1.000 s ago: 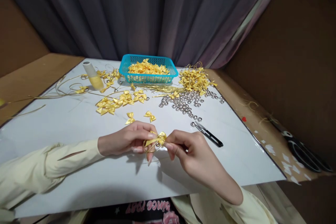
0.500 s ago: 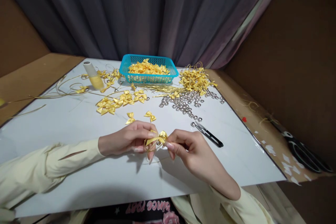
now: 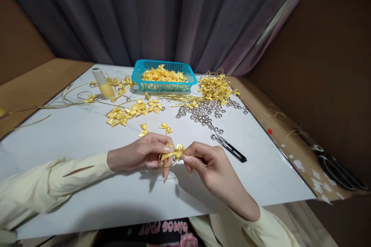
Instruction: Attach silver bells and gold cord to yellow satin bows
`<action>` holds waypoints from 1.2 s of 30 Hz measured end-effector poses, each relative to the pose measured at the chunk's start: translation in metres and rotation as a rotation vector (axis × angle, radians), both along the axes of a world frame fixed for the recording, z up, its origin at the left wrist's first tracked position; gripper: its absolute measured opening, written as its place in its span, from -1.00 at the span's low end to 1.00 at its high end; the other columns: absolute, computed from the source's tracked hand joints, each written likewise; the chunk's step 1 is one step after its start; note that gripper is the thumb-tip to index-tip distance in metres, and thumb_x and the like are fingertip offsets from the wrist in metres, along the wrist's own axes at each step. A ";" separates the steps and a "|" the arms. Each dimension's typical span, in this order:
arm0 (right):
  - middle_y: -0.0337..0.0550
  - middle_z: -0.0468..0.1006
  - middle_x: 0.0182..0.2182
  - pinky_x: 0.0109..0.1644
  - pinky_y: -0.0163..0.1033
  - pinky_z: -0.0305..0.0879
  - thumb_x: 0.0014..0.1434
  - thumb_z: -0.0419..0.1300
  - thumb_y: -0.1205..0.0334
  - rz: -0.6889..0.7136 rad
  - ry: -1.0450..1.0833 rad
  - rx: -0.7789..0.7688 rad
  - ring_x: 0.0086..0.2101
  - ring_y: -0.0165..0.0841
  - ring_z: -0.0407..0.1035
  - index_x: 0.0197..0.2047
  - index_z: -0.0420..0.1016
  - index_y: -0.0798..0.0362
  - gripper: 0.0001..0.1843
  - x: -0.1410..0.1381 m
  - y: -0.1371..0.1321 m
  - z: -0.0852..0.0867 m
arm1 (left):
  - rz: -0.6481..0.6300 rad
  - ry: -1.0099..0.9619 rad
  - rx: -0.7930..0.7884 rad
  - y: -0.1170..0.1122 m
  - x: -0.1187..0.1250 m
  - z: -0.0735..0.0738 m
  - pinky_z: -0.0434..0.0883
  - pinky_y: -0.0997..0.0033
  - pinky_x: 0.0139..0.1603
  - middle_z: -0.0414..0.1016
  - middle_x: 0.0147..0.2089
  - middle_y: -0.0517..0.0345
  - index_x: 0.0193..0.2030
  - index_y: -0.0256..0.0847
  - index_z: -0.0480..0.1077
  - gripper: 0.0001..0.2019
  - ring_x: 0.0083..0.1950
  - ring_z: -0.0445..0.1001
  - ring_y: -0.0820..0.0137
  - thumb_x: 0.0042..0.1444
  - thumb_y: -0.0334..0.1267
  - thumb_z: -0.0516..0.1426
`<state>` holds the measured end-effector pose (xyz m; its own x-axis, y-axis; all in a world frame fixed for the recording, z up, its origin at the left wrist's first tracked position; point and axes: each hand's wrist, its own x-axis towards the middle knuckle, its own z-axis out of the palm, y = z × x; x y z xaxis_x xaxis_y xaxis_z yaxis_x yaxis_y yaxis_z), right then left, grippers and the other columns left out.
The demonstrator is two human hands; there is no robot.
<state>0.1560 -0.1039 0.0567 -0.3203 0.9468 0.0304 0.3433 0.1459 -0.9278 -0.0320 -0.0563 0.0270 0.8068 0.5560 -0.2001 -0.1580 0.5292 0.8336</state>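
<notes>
Low over the white tabletop (image 3: pixel 87 185), my left hand (image 3: pixel 139 154) and my right hand (image 3: pixel 211 166) meet at a small yellow ribbon bow (image 3: pixel 173 153). Both pinch it, the left from the left side, the right from the right side. A thin gold thread seems to hang from the bow under my fingers. Two loose yellow bows (image 3: pixel 155 128) lie just beyond my hands.
A blue basket (image 3: pixel 164 75) full of yellow bows stands at the back. A pile of silver beads (image 3: pixel 204 112), a heap of finished bows (image 3: pixel 216 85), black thread snips (image 3: pixel 232 148), a yellow thread spool (image 3: pixel 102 83) and scattered bows (image 3: pixel 130 110) surround it. Large scissors (image 3: pixel 336 166) lie far right.
My right hand has shifted slightly left and up, closing on the bow. My left hand keeps its pinch in place.
</notes>
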 end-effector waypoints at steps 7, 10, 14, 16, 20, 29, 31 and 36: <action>-0.32 0.32 -0.69 -0.56 -0.40 -0.01 0.11 0.07 0.35 -0.043 -0.044 0.077 -0.65 -0.51 0.10 -0.55 0.32 0.09 -0.80 -0.004 -0.003 -0.004 | -0.002 0.035 0.051 0.000 0.000 0.003 -0.10 0.63 -0.71 0.44 -0.63 0.15 -0.47 -0.32 0.32 -0.82 -0.74 0.10 0.63 0.04 -0.26 0.14; -0.33 0.31 -0.69 -0.56 -0.39 -0.01 0.10 0.08 0.36 -0.051 -0.073 0.098 -0.65 -0.51 0.10 -0.55 0.33 0.09 -0.80 -0.005 -0.004 -0.005 | -0.009 0.047 0.073 0.000 0.000 0.004 -0.09 0.61 -0.69 0.43 -0.63 0.16 -0.47 -0.31 0.31 -0.82 -0.73 0.12 0.62 0.06 -0.25 0.14; -0.34 0.31 -0.69 -0.55 -0.39 0.00 0.11 0.07 0.39 -0.052 -0.110 0.136 -0.65 -0.52 0.11 -0.52 0.34 0.09 -0.81 -0.006 -0.004 -0.005 | -0.021 0.073 0.128 -0.001 -0.001 0.004 -0.08 0.59 -0.66 0.45 -0.62 0.15 -0.46 -0.31 0.31 -0.81 -0.71 0.10 0.62 0.09 -0.24 0.12; -0.34 0.32 -0.68 -0.55 -0.40 0.00 0.12 0.06 0.40 -0.039 -0.134 0.141 -0.65 -0.52 0.12 -0.51 0.34 0.09 -0.81 -0.006 -0.003 -0.005 | -0.015 0.083 0.162 -0.001 -0.001 0.003 -0.05 0.58 -0.65 0.46 -0.60 0.13 -0.45 -0.32 0.31 -0.81 -0.70 0.11 0.61 0.10 -0.24 0.12; -0.29 0.40 -0.63 -0.51 -0.41 0.07 0.18 0.04 0.41 0.024 -0.149 0.121 -0.61 -0.50 0.22 -0.43 0.36 0.10 -0.83 0.001 -0.002 -0.008 | 0.016 0.095 0.227 0.001 -0.001 -0.001 0.02 0.58 -0.63 0.51 -0.55 0.08 -0.45 -0.32 0.30 -0.79 -0.67 0.11 0.61 0.14 -0.24 0.10; -0.28 0.43 -0.61 -0.51 -0.41 0.09 0.22 0.03 0.38 -0.021 -0.167 0.167 -0.61 -0.49 0.22 -0.45 0.36 0.08 -0.79 0.009 -0.003 -0.013 | 0.017 0.109 0.270 -0.001 0.000 -0.002 0.05 0.58 -0.61 0.54 -0.52 0.08 -0.42 -0.31 0.30 -0.79 -0.65 0.10 0.61 0.18 -0.23 0.08; -0.29 0.41 -0.63 -0.52 -0.42 0.08 0.20 0.04 0.41 -0.038 -0.171 0.209 -0.62 -0.50 0.21 -0.46 0.35 0.08 -0.79 0.006 -0.003 -0.014 | 0.006 0.123 0.295 -0.001 0.000 -0.001 0.07 0.58 -0.60 0.54 -0.51 0.08 -0.42 -0.31 0.30 -0.79 -0.64 0.12 0.60 0.19 -0.23 0.08; -0.31 0.42 -0.62 -0.52 -0.42 0.11 0.20 0.05 0.45 -0.020 -0.179 0.247 -0.61 -0.49 0.26 -0.42 0.36 0.08 -0.81 0.003 -0.002 -0.016 | 0.009 0.173 0.376 -0.002 0.001 0.000 0.13 0.58 -0.57 0.52 -0.52 0.12 -0.40 -0.30 0.32 -0.79 -0.62 0.14 0.59 0.20 -0.23 0.06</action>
